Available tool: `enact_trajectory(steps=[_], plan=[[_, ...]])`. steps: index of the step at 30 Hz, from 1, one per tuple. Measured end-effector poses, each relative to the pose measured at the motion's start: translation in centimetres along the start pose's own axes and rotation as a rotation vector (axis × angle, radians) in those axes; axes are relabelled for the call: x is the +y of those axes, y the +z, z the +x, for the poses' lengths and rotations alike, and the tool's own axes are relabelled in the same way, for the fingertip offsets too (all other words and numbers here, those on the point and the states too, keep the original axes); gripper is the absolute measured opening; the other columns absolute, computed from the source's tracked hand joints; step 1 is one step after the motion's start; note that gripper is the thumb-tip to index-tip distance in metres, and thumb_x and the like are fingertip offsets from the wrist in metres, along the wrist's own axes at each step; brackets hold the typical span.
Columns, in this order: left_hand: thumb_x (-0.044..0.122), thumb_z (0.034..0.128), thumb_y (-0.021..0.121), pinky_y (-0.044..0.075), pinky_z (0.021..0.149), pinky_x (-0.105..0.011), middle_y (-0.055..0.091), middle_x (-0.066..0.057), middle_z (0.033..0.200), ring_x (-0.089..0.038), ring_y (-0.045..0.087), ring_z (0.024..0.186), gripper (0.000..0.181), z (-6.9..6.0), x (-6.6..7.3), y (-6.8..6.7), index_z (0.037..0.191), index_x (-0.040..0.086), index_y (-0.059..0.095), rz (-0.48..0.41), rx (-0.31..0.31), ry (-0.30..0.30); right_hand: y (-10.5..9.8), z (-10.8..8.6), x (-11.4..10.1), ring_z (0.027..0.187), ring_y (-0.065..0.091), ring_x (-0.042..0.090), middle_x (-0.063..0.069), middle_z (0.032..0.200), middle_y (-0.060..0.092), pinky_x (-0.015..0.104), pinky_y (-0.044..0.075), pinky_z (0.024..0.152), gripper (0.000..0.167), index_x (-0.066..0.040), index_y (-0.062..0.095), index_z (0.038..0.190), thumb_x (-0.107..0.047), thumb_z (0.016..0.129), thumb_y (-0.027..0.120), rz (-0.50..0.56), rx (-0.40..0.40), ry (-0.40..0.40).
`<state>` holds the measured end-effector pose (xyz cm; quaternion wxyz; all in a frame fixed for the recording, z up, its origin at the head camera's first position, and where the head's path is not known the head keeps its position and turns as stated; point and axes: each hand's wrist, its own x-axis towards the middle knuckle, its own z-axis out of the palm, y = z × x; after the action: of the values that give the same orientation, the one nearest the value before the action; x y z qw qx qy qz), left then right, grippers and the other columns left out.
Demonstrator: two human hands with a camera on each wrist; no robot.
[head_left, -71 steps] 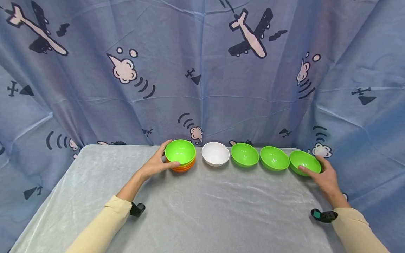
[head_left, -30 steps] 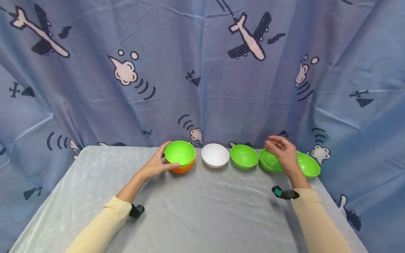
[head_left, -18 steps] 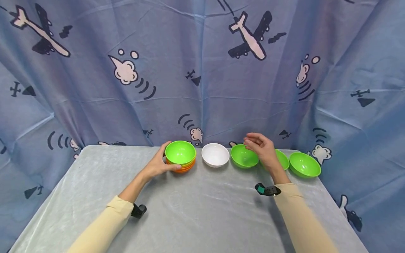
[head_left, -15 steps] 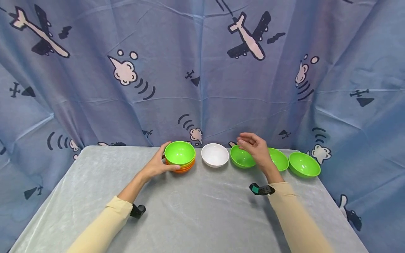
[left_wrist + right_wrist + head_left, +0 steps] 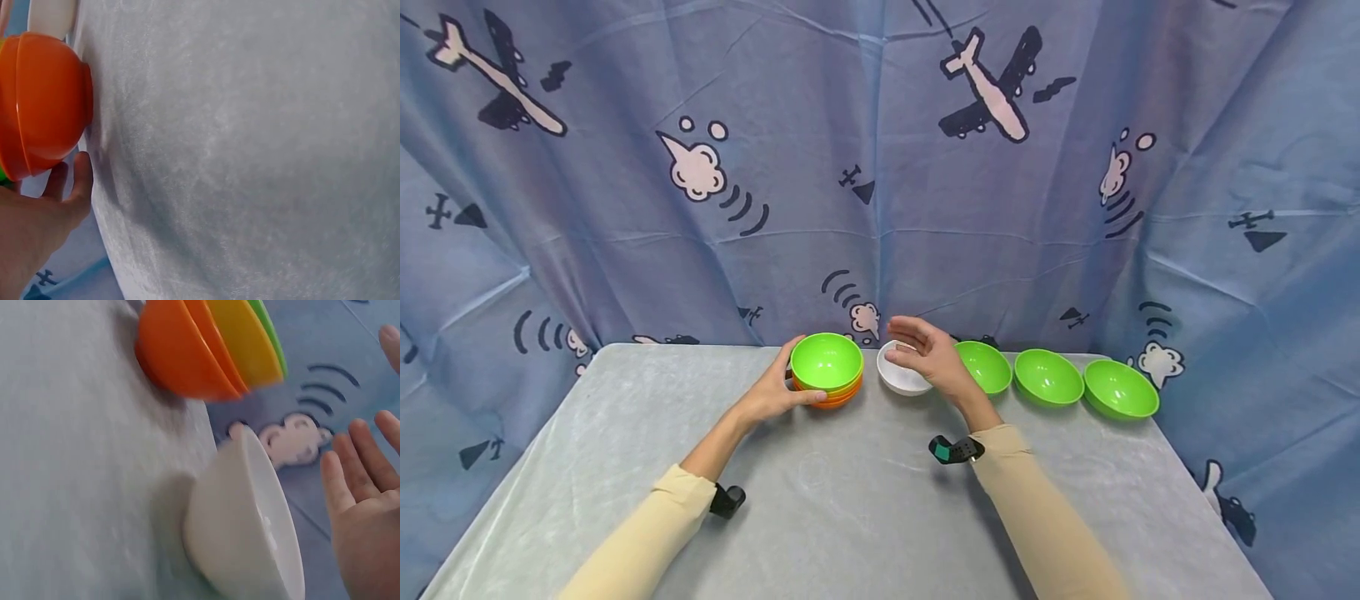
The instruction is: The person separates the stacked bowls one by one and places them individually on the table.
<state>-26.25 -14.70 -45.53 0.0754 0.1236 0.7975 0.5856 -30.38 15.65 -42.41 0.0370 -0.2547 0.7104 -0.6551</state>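
A stack of nested bowls, with a green bowl [image 5: 826, 360] on top and a yellow and orange bowls [image 5: 837, 402] below, stands near the table's back edge. My left hand [image 5: 769, 393] grips it from the left side, thumb in front and fingers round the back. In the left wrist view the lowest orange bowl [image 5: 53, 100] rests beside that hand's fingers. Above the white bowl [image 5: 897, 380] hovers my right hand [image 5: 931, 358], fingers apart and holding nothing. The right wrist view shows the white bowl [image 5: 228, 519] apart from the hand [image 5: 369, 519].
To the right of the white bowl runs a row of three green bowls: one [image 5: 987, 368] partly behind the right hand's wrist, one [image 5: 1048, 377] in the middle, one [image 5: 1122, 390] at the end. A grey cloth covers the table [image 5: 850, 508]; a blue printed curtain [image 5: 805, 167] hangs behind.
My right hand has let go of the rightmost green bowl and moved left over the row to the white bowl. The left hand stays at the stack; the bowls have not moved.
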Motion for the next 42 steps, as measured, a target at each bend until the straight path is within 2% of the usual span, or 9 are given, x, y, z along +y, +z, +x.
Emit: enact_trajectory(steps=[5, 9, 10, 12, 16, 18, 22, 30, 42], plan=[[0.013, 0.0869, 0.083, 0.029, 0.111, -0.062, 0.027, -0.022, 0.158, -0.046, 0.035, 0.138, 0.104, 0.2, -0.2, 0.3, 0.162, 0.006, 0.011, 0.017, 0.002, 0.021, 2.4, 0.7, 0.1, 0.144, 0.034, 0.035, 0.025, 0.155, 0.037, 0.045, 0.031, 0.115, 0.079, 0.005, 0.036, 0.153, 0.005, 0.086, 0.079, -0.059, -0.113, -0.004], [0.014, 0.0868, 0.083, 0.031, 0.11, -0.06, 0.029, -0.023, 0.156, -0.045, 0.038, 0.136, 0.103, 0.0, -0.3, 0.7, 0.161, 0.004, 0.012, 0.016, -0.001, 0.043, 4.1, 1.1, 0.6, 0.148, 0.027, 0.028, 0.023, 0.161, 0.028, 0.042, 0.025, 0.117, 0.093, 0.002, 0.029, 0.158, 0.001, 0.083, 0.084, -0.099, -0.183, 0.019], [0.012, 0.0867, 0.083, 0.031, 0.11, -0.06, 0.029, -0.024, 0.156, -0.046, 0.038, 0.136, 0.103, -0.2, 0.2, 0.7, 0.161, 0.004, 0.012, 0.008, -0.005, 0.041, 4.5, 1.2, 0.8, 0.149, 0.025, 0.026, 0.022, 0.161, 0.027, 0.041, 0.024, 0.118, 0.095, 0.001, 0.028, 0.158, 0.001, 0.082, 0.084, -0.102, -0.193, 0.022], [0.011, 0.0873, 0.082, 0.032, 0.109, -0.061, 0.028, -0.026, 0.155, -0.048, 0.037, 0.136, 0.102, -0.8, 1.3, 0.6, 0.161, 0.002, 0.012, -0.003, -0.014, 0.04, 5.1, 1.5, 1.1, 0.149, 0.026, 0.025, 0.022, 0.162, 0.025, 0.039, 0.025, 0.117, 0.097, 0.001, 0.026, 0.159, 0.0, 0.081, 0.085, -0.116, -0.2, 0.033], [0.006, 0.0884, 0.079, 0.032, 0.109, -0.062, 0.025, -0.028, 0.156, -0.05, 0.034, 0.137, 0.099, -1.8, 3.6, 0.4, 0.16, 0.0, 0.011, -0.017, -0.036, 0.025, 6.0, 2.1, 1.6, 0.139, 0.041, 0.027, 0.018, 0.159, 0.032, 0.04, 0.037, 0.111, 0.102, 0.001, 0.026, 0.159, -0.003, 0.078, 0.088, -0.174, -0.21, 0.037], [0.006, 0.0885, 0.079, 0.032, 0.109, -0.061, 0.025, -0.028, 0.156, -0.05, 0.034, 0.137, 0.099, -1.9, 3.7, 0.3, 0.16, 0.001, 0.011, -0.021, -0.036, 0.019, 6.4, 2.4, 1.9, 0.131, 0.048, 0.028, 0.015, 0.155, 0.039, 0.042, 0.042, 0.106, 0.104, -0.001, 0.028, 0.159, -0.008, 0.075, 0.09, -0.215, -0.208, 0.044], [0.006, 0.0888, 0.078, 0.032, 0.109, -0.061, 0.025, -0.027, 0.156, -0.05, 0.034, 0.137, 0.098, -1.9, 3.4, 0.0, 0.16, 0.001, 0.012, -0.017, -0.035, 0.013, 7.1, 2.9, 2.2, 0.125, 0.051, 0.025, 0.011, 0.149, 0.045, 0.041, 0.043, 0.104, 0.109, -0.003, 0.03, 0.159, -0.016, 0.072, 0.094, -0.273, -0.191, 0.082], [0.01, 0.0885, 0.081, 0.032, 0.108, -0.062, 0.025, -0.023, 0.158, -0.046, 0.034, 0.138, 0.102, -0.2, 0.1, -0.2, 0.162, 0.008, 0.01, 0.001, -0.015, 0.028, 7.6, 3.4, 2.4, 0.122, 0.052, 0.026, 0.013, 0.144, 0.048, 0.041, 0.045, 0.102, 0.108, -0.003, 0.031, 0.157, -0.015, 0.07, 0.094, -0.295, -0.184, 0.111], [0.016, 0.0874, 0.083, 0.034, 0.109, -0.059, 0.027, -0.02, 0.158, -0.044, 0.035, 0.139, 0.102, -0.1, 0.0, -0.4, 0.162, 0.008, 0.013, 0.025, -0.014, 0.035, 7.3, 3.7, 2.1, 0.117, 0.055, 0.027, 0.01, 0.138, 0.052, 0.042, 0.048, 0.098, 0.105, -0.004, 0.037, 0.155, -0.017, 0.069, 0.096, -0.275, -0.151, 0.098]])
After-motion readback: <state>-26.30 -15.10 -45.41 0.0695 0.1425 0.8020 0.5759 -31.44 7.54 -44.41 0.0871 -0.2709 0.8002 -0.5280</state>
